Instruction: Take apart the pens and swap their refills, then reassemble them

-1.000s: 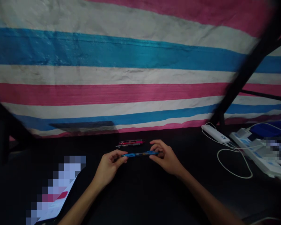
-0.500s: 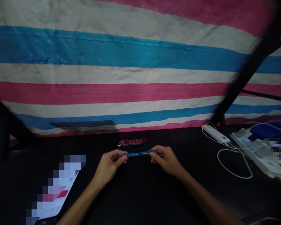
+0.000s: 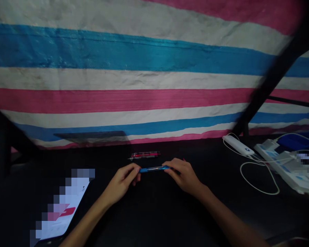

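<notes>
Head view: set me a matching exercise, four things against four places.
1. Blue pen
2. Loose pens
3. Power strip
4. Lit screen

A. At the right of the picture
B. Held between left hand and right hand
C. At the lower left of the picture
D. Lying together, beyond both hands

Pairs: 1-B; 2-D; 3-A; 4-C

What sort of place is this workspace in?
Probably a makeshift desk nook or covered stall, though I can't tell which: a striped plastic sheet forms the backdrop, a slanting dark frame bar crosses it, and a white power strip lies on the dark tabletop.
</notes>
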`<state>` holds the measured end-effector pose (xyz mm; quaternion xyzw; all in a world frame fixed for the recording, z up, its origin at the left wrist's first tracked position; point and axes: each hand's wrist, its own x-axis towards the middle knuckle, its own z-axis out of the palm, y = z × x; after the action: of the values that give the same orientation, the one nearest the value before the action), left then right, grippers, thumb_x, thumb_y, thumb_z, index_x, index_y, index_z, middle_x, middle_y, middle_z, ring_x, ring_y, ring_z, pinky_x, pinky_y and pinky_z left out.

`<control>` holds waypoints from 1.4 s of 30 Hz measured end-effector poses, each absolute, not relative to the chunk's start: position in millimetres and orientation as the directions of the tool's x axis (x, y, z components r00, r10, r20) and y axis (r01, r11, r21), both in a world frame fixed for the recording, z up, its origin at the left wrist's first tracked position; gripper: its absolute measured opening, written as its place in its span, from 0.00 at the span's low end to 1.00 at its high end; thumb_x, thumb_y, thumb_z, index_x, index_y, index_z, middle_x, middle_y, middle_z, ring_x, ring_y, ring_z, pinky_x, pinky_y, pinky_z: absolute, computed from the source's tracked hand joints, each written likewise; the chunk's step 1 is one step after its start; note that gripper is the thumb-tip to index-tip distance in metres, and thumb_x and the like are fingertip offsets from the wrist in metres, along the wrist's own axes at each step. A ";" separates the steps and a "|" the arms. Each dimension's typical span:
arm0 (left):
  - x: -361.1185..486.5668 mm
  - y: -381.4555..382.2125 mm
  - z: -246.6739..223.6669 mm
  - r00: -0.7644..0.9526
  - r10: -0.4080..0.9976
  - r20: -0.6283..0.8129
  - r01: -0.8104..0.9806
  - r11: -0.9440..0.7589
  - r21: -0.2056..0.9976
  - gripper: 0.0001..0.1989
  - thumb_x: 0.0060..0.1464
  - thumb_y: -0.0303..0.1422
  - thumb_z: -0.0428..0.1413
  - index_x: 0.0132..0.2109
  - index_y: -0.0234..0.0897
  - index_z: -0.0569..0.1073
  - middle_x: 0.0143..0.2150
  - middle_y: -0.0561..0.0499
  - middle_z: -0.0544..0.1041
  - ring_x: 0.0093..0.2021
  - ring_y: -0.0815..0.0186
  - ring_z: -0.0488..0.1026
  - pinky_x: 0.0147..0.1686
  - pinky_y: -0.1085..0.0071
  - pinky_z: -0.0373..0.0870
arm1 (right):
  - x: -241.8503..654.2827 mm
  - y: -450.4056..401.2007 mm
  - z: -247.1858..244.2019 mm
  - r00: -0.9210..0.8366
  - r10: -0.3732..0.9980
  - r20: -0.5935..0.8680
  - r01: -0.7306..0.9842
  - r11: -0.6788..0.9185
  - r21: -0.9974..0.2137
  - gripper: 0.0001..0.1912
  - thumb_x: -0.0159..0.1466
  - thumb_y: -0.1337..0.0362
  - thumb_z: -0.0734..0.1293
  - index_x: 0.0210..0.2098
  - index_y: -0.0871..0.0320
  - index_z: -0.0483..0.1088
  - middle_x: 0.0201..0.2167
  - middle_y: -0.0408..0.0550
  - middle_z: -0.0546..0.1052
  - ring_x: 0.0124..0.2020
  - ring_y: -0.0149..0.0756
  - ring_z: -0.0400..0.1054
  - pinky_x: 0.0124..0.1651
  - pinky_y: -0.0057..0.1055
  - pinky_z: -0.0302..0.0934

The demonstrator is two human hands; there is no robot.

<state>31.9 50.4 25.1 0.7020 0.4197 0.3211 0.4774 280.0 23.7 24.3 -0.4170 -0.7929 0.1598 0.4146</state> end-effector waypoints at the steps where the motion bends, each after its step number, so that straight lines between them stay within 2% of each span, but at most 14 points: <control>1: 30.7 50.8 25.5 0.471 0.882 0.005 0.317 -0.174 0.932 0.18 0.61 0.43 0.44 0.35 0.36 0.72 0.25 0.54 0.69 0.26 0.69 0.65 0.28 0.73 0.61 | 280.5 23.5 24.7 -0.328 0.772 0.545 0.530 0.627 -0.570 0.12 0.65 0.61 0.60 0.44 0.55 0.72 0.34 0.49 0.75 0.34 0.37 0.67 0.39 0.33 0.60; 5: 27.0 51.8 23.4 0.544 0.836 -0.074 0.416 -0.192 0.889 0.22 0.61 0.45 0.42 0.27 0.36 0.67 0.21 0.57 0.61 0.23 0.70 0.57 0.24 0.74 0.53 | 284.1 24.4 26.9 -0.363 0.753 0.549 0.537 0.651 -0.537 0.11 0.66 0.61 0.60 0.43 0.54 0.71 0.36 0.49 0.75 0.35 0.38 0.65 0.40 0.34 0.59; 8: 28.0 51.7 19.1 0.538 0.843 -0.009 0.420 -0.258 0.870 0.21 0.61 0.45 0.42 0.25 0.37 0.62 0.21 0.58 0.58 0.23 0.70 0.55 0.23 0.74 0.52 | 286.2 24.8 29.9 -0.376 0.771 0.515 0.553 0.632 -0.542 0.11 0.66 0.61 0.59 0.40 0.55 0.71 0.32 0.48 0.74 0.33 0.37 0.65 0.37 0.33 0.58; 11: 32.0 49.8 17.0 0.504 0.857 0.108 0.472 -0.378 0.797 0.19 0.61 0.42 0.43 0.25 0.38 0.61 0.21 0.58 0.59 0.22 0.70 0.56 0.24 0.73 0.52 | 286.4 24.5 30.7 -0.367 0.809 0.460 0.539 0.588 -0.603 0.11 0.66 0.61 0.59 0.37 0.56 0.71 0.29 0.45 0.72 0.30 0.34 0.64 0.35 0.30 0.56; 14: 35.5 46.8 19.4 0.497 0.834 0.238 0.514 -0.504 0.695 0.17 0.61 0.38 0.43 0.25 0.38 0.61 0.23 0.56 0.62 0.24 0.68 0.61 0.26 0.72 0.54 | 285.8 24.8 27.5 -0.341 0.871 0.352 0.517 0.487 -0.704 0.13 0.66 0.58 0.58 0.33 0.57 0.70 0.22 0.41 0.67 0.22 0.29 0.59 0.28 0.26 0.52; 16: 36.7 45.0 21.9 0.495 0.825 0.274 0.531 -0.537 0.656 0.17 0.62 0.36 0.43 0.25 0.39 0.61 0.24 0.54 0.64 0.26 0.66 0.63 0.28 0.71 0.56 | 285.7 25.4 24.4 -0.325 0.902 0.283 0.490 0.417 -0.766 0.15 0.66 0.56 0.59 0.30 0.57 0.70 0.18 0.39 0.63 0.19 0.27 0.55 0.24 0.25 0.48; 22: 39.2 42.6 24.0 0.503 0.818 0.279 0.551 -0.552 0.626 0.17 0.62 0.35 0.42 0.25 0.39 0.60 0.24 0.54 0.64 0.27 0.65 0.64 0.29 0.71 0.57 | 287.2 28.3 21.0 -0.318 0.942 0.107 0.255 0.194 -0.947 0.16 0.63 0.54 0.61 0.27 0.59 0.68 0.14 0.36 0.59 0.16 0.25 0.51 0.20 0.24 0.44; 27: 43.2 40.1 22.6 0.493 0.820 0.292 0.560 -0.556 0.615 0.17 0.62 0.36 0.41 0.25 0.39 0.60 0.23 0.54 0.64 0.28 0.65 0.64 0.29 0.71 0.57 | 285.1 29.2 21.2 -0.286 0.958 -0.012 0.110 0.020 -0.994 0.17 0.62 0.54 0.61 0.23 0.59 0.66 0.10 0.35 0.58 0.12 0.24 0.48 0.17 0.23 0.41; 30: 47.8 36.2 19.5 0.505 0.821 0.266 0.543 -0.542 0.641 0.17 0.63 0.37 0.41 0.25 0.39 0.61 0.24 0.54 0.65 0.28 0.65 0.65 0.30 0.71 0.58 | 279.8 28.0 21.3 -0.188 0.982 0.030 0.018 0.034 -0.999 0.18 0.62 0.54 0.62 0.22 0.59 0.64 0.10 0.35 0.57 0.12 0.24 0.47 0.16 0.24 0.43; 35: 56.7 29.1 15.4 0.546 0.818 0.179 0.506 -0.493 0.708 0.16 0.63 0.38 0.42 0.30 0.39 0.66 0.29 0.53 0.67 0.31 0.65 0.66 0.34 0.70 0.61 | 270.7 25.6 20.4 -0.022 0.977 0.210 0.027 0.211 -0.977 0.14 0.61 0.54 0.64 0.27 0.58 0.65 0.19 0.39 0.63 0.18 0.26 0.56 0.19 0.24 0.52; 42: 59.7 28.7 19.2 0.515 0.825 0.232 0.403 -0.472 0.784 0.11 0.60 0.36 0.47 0.34 0.38 0.72 0.30 0.52 0.71 0.31 0.66 0.67 0.33 0.72 0.61 | 265.9 24.4 18.8 -0.071 0.979 0.191 -0.139 0.180 -0.974 0.14 0.63 0.54 0.62 0.43 0.57 0.69 0.27 0.44 0.69 0.22 0.28 0.63 0.19 0.23 0.57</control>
<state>59.7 28.7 19.2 0.8003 0.3838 0.3089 0.3417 265.9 24.4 18.8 -0.3955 -0.5310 0.5036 0.5550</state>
